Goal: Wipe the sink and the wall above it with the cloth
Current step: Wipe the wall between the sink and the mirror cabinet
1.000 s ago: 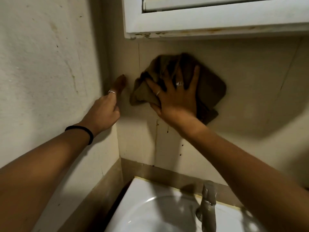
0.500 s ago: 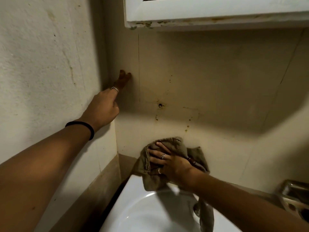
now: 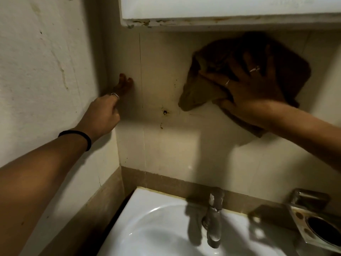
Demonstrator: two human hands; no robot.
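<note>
Cloth (image 3: 199, 89), brown and bunched, lies flat against the wall (image 3: 175, 145) just under the white cabinet (image 3: 221, 8), pinned there by the right hand (image 3: 252, 89), whose fingers are spread straight across it; folds stick out to the left of the hand and below the wrist. The left hand (image 3: 103, 113) is well apart to the left, near the corner, its fingertips touching the wall and its fingers mostly straight. A black band (image 3: 81, 135) circles the left wrist. Below the hands sits the white sink (image 3: 156, 228) with a metal tap (image 3: 214, 218) at its back rim. A metal holder (image 3: 313, 228) to the right of the tap shows a dark round opening; what is inside it cannot be told.
</note>
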